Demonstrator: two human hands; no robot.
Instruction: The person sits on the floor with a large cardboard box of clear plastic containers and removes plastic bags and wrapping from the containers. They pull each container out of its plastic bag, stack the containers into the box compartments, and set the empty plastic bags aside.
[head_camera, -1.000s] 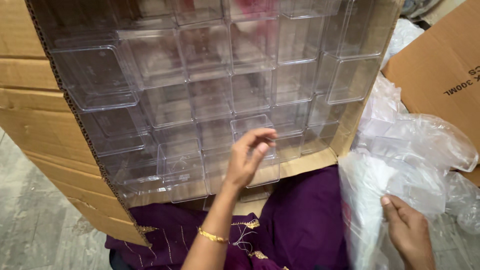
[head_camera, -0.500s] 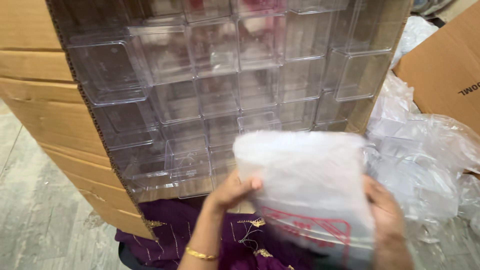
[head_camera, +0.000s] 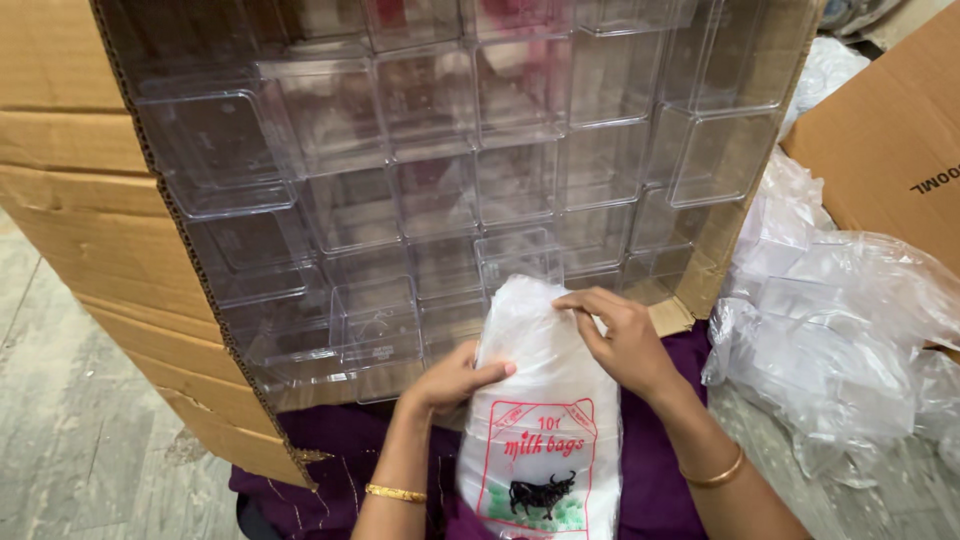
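Bag: your white plastic bag (head_camera: 545, 420), red-and-green printed label low on its front, stands upright over your lap.
Left hand (head_camera: 450, 380): fingers pressed against its left edge.
Right hand (head_camera: 625, 335): fingertips pinching its top.
Behind: cardboard box (head_camera: 110, 230) of clear plastic containers (head_camera: 430, 170).

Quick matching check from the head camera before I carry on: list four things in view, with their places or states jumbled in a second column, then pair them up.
Things:
1. plastic bag packet
2. clear plastic boxes
3. loose clear plastic
4. bangle

Places or states:
A. stacked inside the tilted cardboard carton
B. on the wrist of the left hand
C. held upright between both hands, the right hand at its top
D. heaped at the right, beside the carton

Pairs: 1-C, 2-A, 3-D, 4-B
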